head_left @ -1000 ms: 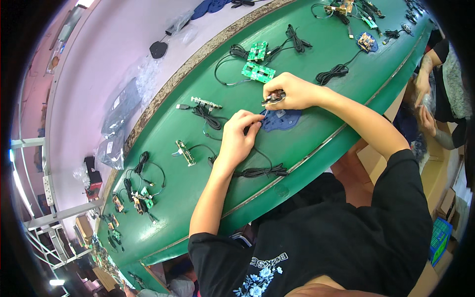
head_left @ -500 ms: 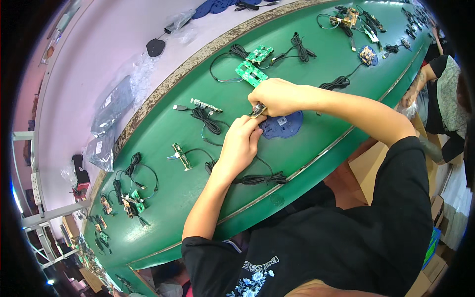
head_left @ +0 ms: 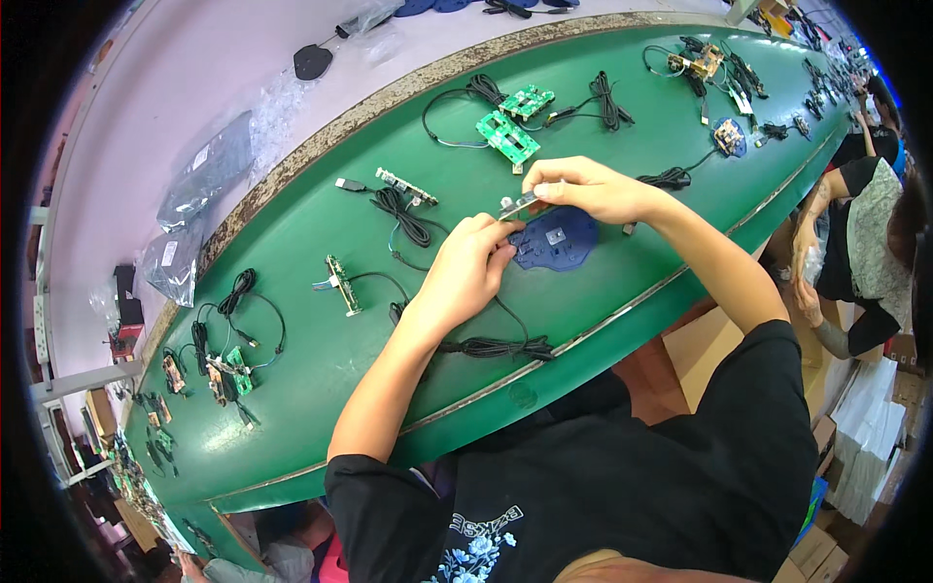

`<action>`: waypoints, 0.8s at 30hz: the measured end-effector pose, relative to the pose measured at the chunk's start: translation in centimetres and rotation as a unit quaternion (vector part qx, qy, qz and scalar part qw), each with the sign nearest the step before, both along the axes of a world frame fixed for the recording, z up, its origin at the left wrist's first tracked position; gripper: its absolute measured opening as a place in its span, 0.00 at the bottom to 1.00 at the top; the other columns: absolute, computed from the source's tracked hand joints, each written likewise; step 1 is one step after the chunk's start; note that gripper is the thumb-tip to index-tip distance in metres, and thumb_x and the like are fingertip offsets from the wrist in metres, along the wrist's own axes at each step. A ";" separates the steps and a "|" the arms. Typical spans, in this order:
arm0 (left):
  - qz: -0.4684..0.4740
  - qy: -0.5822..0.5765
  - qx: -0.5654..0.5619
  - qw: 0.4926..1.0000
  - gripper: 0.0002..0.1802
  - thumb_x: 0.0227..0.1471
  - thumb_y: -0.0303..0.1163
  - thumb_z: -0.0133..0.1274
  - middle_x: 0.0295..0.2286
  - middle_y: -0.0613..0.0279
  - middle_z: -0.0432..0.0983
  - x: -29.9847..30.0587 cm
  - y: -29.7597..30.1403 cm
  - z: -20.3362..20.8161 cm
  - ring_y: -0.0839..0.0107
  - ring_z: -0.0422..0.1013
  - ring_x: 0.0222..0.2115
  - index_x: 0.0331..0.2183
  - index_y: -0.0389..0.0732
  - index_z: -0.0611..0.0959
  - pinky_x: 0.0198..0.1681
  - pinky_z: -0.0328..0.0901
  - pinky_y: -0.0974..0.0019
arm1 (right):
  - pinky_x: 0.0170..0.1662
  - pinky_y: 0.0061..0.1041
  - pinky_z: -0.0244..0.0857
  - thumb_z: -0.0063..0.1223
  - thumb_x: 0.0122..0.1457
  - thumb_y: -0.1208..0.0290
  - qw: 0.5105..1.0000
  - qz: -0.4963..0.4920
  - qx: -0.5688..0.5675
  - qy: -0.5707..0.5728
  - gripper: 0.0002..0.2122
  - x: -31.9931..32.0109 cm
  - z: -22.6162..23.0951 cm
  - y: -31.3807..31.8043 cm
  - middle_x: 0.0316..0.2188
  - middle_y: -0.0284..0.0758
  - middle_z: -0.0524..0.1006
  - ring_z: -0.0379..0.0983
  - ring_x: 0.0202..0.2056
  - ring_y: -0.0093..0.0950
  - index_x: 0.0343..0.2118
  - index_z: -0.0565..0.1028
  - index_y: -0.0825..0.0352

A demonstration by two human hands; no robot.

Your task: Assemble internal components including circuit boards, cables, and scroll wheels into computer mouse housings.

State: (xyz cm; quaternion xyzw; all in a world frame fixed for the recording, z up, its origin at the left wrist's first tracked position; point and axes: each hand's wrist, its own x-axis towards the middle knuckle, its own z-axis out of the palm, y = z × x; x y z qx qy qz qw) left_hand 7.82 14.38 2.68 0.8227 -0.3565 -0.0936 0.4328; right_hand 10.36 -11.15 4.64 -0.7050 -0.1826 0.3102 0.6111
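Observation:
Just above the table's middle, my right hand (head_left: 591, 190) pinches a small circuit board (head_left: 523, 203), tilted edge-on, between thumb and fingers. Below it a dark blue rounded plastic base (head_left: 566, 241) lies flat on the table. My left hand (head_left: 468, 264) is closed at the left edge of that base, fingertips pressed together; what they grip is hidden. From under this hand a black cable runs to a tied cable bundle (head_left: 501, 347) near the table's front edge. Beyond my right hand lie two green circuit boards (head_left: 507, 138) with wires.
The green table (head_left: 321, 408) carries more boards: one upright (head_left: 342, 285), one with a cable coil (head_left: 406, 187), and a cluster at left (head_left: 231, 374). At the right lies a blue base with a board (head_left: 728, 137). Plastic bags (head_left: 206, 175) lie beyond the rim. Another person (head_left: 850, 219) works at far right.
My right hand has turned and drawn slightly right, so the circuit board shows more fully and more of the blue base is uncovered. The left hand stays at the base's edge. The view has shifted slightly.

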 end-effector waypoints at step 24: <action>-0.046 0.172 0.049 0.983 0.24 0.48 0.17 0.57 0.28 0.65 0.75 2.7 -0.3 1.6 0.78 0.68 0.28 0.49 0.36 0.84 0.36 0.67 0.73 | 0.65 0.51 0.54 0.56 0.59 0.71 0.816 -0.070 -0.326 -0.471 0.14 -8.4 -1.8 1.2 0.58 0.41 0.73 0.65 0.62 0.40 0.49 0.77 0.62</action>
